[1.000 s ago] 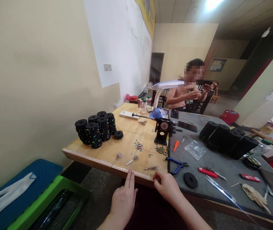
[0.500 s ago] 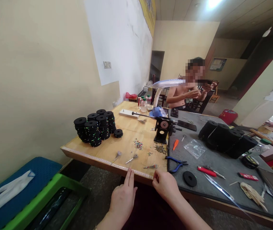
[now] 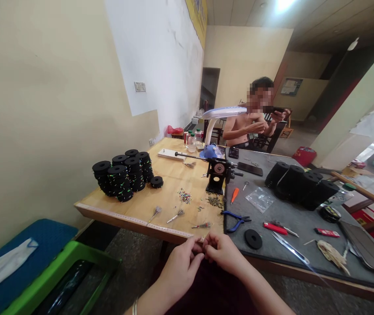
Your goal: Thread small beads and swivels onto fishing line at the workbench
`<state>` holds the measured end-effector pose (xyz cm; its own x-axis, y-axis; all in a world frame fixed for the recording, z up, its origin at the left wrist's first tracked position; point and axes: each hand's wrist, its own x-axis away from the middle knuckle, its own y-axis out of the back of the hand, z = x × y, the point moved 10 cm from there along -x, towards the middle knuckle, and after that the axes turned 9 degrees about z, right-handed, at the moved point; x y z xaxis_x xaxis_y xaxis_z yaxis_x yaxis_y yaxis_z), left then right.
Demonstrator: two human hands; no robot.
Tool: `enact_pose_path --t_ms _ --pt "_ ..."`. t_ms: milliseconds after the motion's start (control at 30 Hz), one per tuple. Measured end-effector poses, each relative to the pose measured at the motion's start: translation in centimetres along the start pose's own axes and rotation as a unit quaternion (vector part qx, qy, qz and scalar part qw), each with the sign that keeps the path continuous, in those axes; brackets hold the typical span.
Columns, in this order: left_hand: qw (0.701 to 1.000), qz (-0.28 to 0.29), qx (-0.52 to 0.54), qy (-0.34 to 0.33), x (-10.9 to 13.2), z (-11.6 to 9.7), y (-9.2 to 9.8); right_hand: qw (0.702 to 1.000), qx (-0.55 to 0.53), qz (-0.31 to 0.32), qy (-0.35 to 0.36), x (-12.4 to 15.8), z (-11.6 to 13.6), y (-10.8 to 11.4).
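Table edge (image 3: 160,230): left hand (image 3: 180,267) and right hand (image 3: 223,253) meet just below it, both pinching something too tiny to see. Looks like a fiddly step that needs steady fingers.

No lettering can be read; the yellow banner (image 3: 197,13) and far poster (image 3: 290,86) are too blurred.

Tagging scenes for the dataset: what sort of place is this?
Probably a small home workshop, maybe for fishing tackle. Black spools are stacked on a wooden table, beside a hand winder, with pliers and loose beads nearby.
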<state>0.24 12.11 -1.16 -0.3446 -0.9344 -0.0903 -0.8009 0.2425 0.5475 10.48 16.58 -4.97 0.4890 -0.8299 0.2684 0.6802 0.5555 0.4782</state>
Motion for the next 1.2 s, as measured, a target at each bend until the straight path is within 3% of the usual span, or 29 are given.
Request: enact_pose_path --t_ms 300,567,967,1200 --pt "0.988 0.059 0.143 0.022 -1.3 0.2 -2.0 0.986 -0.148 0.078 0.017 2.1 0.4 0.1" --pt "0.939 0.093 0.312 0.106 -1.3 1.6 -4.1 0.970 -0.196 0.140 0.030 3.5 -0.1 0.0" --pt "0.922 0.099 0.349 0.131 -1.0 1.5 -4.8 0.987 -0.135 0.057 0.060 4.7 0.2 1.7" --pt "0.884 0.131 0.413 0.176 -0.2 1.8 -5.4 0.995 -0.081 0.003 0.057 4.1 -0.8 2.8"
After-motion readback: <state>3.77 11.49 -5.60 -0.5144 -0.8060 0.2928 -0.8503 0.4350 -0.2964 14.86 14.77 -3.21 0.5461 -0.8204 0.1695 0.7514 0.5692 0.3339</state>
